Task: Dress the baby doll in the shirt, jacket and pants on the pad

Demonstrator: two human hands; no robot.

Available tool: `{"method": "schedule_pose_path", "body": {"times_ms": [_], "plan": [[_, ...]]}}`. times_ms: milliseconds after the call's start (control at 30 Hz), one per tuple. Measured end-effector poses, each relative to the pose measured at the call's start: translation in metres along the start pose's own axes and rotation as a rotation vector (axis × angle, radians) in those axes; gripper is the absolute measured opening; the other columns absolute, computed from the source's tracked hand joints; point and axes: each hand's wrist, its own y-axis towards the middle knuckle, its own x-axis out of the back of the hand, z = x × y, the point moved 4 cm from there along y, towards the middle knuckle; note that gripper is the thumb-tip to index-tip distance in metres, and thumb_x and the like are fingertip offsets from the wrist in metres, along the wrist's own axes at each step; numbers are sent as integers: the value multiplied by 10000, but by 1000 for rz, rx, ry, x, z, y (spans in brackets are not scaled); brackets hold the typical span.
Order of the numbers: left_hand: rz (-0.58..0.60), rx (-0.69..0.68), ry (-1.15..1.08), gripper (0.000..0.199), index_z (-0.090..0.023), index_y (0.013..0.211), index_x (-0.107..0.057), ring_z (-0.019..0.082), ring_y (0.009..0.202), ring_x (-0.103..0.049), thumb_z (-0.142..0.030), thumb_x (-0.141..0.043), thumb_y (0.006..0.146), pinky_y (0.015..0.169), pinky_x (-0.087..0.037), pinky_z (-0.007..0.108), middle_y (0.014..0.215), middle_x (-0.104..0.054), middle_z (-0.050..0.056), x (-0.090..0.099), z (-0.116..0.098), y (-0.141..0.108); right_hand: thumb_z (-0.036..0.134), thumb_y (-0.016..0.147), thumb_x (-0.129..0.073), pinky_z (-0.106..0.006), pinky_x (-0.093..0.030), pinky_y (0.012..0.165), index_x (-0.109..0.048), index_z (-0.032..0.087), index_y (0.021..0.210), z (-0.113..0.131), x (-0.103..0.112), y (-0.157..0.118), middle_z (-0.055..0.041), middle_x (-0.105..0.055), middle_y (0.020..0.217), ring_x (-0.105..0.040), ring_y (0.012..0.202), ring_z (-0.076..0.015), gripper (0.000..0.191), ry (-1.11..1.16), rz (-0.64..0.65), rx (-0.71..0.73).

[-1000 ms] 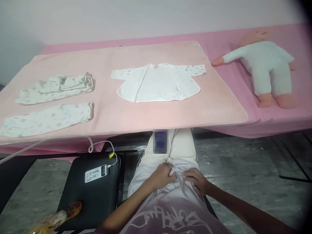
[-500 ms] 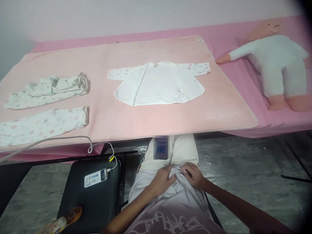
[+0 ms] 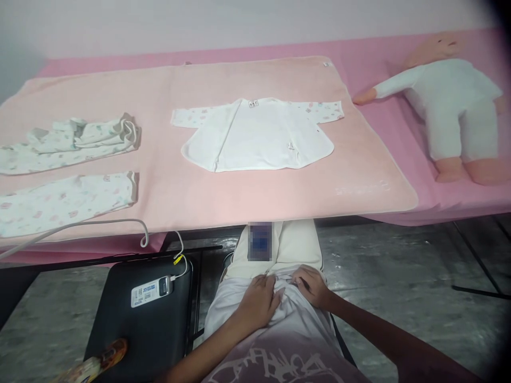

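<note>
On the shirt hem at my lap rests my left hand (image 3: 260, 300), its fingers spread over the cloth and its thumb apart. My right hand (image 3: 312, 287) is curled beside it, closed on the worn shirt (image 3: 295, 340). Both hands are away from the table. A white baby top (image 3: 259, 135) lies spread with its sleeves out on the pink mat (image 3: 255, 197). To its left lie a bunched patterned garment (image 3: 75, 141) and a folded patterned garment (image 3: 72, 199).
A doll in white (image 3: 459, 106) lies at the right on the pink cloth. Below the table edge, a black stool (image 3: 147, 340) bears a white device (image 3: 151, 291) with a cable (image 3: 120, 221). A snack packet (image 3: 107, 359) is at lower left. A blurred-out item (image 3: 259, 242) rests on my thigh.
My left hand has loosened from the gathered shirt cloth and now lies flatter on it. My right hand stays curled at the hem. The view has shifted slightly.
</note>
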Motion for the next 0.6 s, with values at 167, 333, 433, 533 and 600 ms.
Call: {"method": "schedule_pose_path", "body": {"times_ms": [167,333,433,533,600], "plan": [[43,-200,-178,335,-213,1337,-603,279,1287,-639,-474,-452,1190,1309,-435,518,1312,-710,129,26,17,-29,116,1085,-480,-343,-518,762,-663,211,1067,-8,3,-7,-57,-702,895,-639,818,-215,207,12,-4,88],[89,-541,-119,503,-245,1655,-508,277,1467,-615,-400,-450,1179,1425,-304,544,1520,-681,156,38,55,-41,195,1020,-471,-416,-525,816,-715,179,1275,-28,12,-20,-108,-750,1086,-671,975,-263,353,-179,15,455],[131,-757,-81,589,-227,1697,-489,302,1505,-637,-436,-402,1153,1399,-370,551,1559,-698,185,30,88,-38,269,1058,-415,-421,-542,814,-729,155,1295,-42,14,-28,-110,-722,1125,-658,1013,-257,410,-204,-4,587],[151,-904,-82,686,-208,1673,-539,324,1495,-676,-555,-326,1120,1373,-419,546,1563,-717,188,22,118,-28,302,1055,-401,-433,-569,796,-740,160,1300,-53,11,-36,-112,-698,1136,-644,995,-261,442,-215,1,599],[190,-989,-100,747,-214,1689,-541,328,1492,-687,-608,-275,1113,1363,-440,513,1587,-706,171,20,130,-20,301,1036,-411,-453,-580,773,-750,207,1293,-57,8,-41,-110,-696,1150,-640,974,-276,436,-226,9,566]]}}
